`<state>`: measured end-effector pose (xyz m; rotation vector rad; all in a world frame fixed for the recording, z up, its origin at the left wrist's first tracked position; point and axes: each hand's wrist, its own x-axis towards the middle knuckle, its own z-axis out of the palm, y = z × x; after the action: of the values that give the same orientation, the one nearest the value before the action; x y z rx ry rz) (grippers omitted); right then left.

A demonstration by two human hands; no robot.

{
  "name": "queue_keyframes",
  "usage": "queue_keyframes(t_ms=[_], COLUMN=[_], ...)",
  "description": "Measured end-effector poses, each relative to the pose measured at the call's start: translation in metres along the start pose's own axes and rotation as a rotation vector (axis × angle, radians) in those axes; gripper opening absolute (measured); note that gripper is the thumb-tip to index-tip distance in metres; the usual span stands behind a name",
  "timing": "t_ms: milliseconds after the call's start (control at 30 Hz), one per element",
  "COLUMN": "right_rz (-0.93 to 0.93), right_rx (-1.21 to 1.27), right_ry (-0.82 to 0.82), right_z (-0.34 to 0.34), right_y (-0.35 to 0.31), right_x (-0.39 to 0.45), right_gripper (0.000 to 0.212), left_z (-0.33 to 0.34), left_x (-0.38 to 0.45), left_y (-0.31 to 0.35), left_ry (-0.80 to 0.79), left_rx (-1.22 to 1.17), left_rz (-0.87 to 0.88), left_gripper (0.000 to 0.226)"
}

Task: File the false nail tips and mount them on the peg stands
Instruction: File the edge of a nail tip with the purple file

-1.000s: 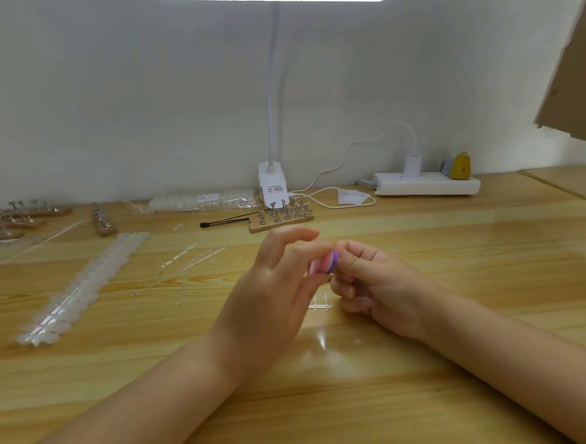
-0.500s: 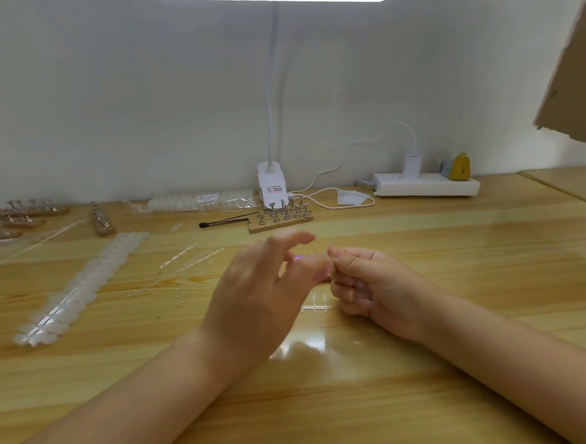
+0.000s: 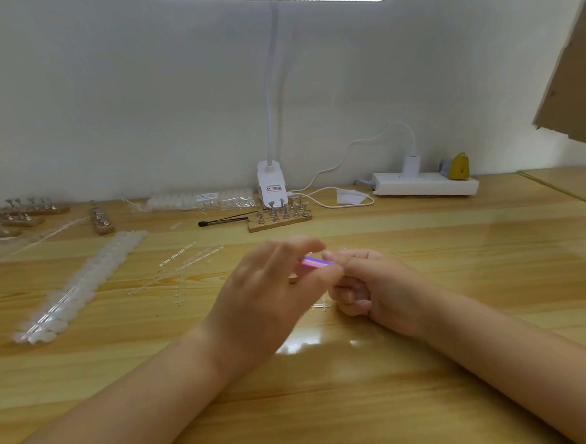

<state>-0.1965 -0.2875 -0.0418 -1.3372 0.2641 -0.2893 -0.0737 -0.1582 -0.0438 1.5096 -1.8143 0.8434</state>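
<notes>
File (image 3: 316,262), pink and purple, pinched in my left hand (image 3: 272,291), fingers curled round it, over the table (image 3: 431,367) in front of the peg stand (image 3: 279,215). My right hand (image 3: 374,285) is curled just right of the file, fingertips touching its end; a clear nail tip (image 3: 341,249) seems pinched there, too blurred to be sure. Strip of nail tips (image 3: 83,286) lies well left of the peg stand. Lamp base (image 3: 271,185) sits just behind the stand.

On the table (image 3: 457,246), the peg stand (image 3: 279,217) sits behind the two hands, the lamp base (image 3: 271,185) stands behind it by the wall, the nail strip (image 3: 79,286) lies far left, and the power strip (image 3: 425,183) sits back right.
</notes>
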Motion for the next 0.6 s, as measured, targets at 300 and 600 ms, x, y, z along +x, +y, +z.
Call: queue_keyframes(t_ms=[300, 600], right_rz=[0.003, 0.004], right_rx=[-0.025, -0.046], right_ry=[-0.067, -0.09], right_z=[0.0, 0.0], right_y=[-0.002, 0.001], right_x=[-0.001, 0.0], right_gripper=[0.022, 0.026], left_z=[0.001, 0.002], left_x=[-0.003, 0.0], left_y=[0.007, 0.017], left_ry=[-0.112, -0.069], left_rx=[-0.092, -0.198], left_rz=[-0.027, -0.119], left_gripper=[0.013, 0.022])
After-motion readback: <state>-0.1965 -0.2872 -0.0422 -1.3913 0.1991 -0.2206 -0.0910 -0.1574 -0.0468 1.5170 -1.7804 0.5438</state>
